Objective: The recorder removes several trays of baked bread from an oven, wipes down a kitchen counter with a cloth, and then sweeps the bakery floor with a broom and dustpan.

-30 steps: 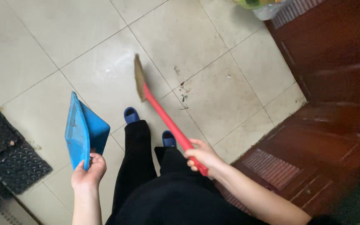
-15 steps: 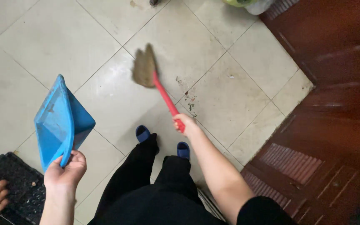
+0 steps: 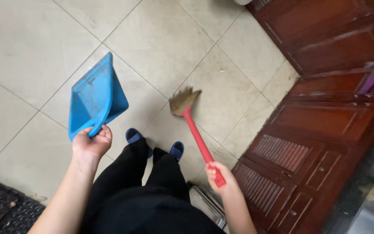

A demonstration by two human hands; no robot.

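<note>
The left hand (image 3: 91, 143), left of centre in the frame, is closed around the rear edge of a blue dustpan (image 3: 95, 96), fingers curled over the rim and thumb beneath. The dustpan is held up off the floor, tilted, its open side facing up and to the left, and it reaches toward the upper left of the frame.

The right hand (image 3: 217, 177), low and right of centre, is wrapped tight around the end of a red broom handle (image 3: 198, 141). The handle slants up and to the left from the fist to the tan bristle head (image 3: 183, 99), which sits near the middle of the frame and appears to rest on or just above the floor; whether it touches the tiles cannot be told.

The floor (image 3: 161, 39) is pale square tile with dark grout lines running diagonally. Between the two hands, black trousers (image 3: 148, 182) lead down to a pair of blue slippers (image 3: 136, 137) on the tiles, just below the dustpan and left of the broom handle. Dark reddish wooden cabinet doors (image 3: 325, 112) with panelled and slatted fronts fill the right side. A black rubber mat (image 3: 5, 212) lies in the lower left corner, and a metal edge (image 3: 206, 206) shows at the bottom just left of the right forearm.
</note>
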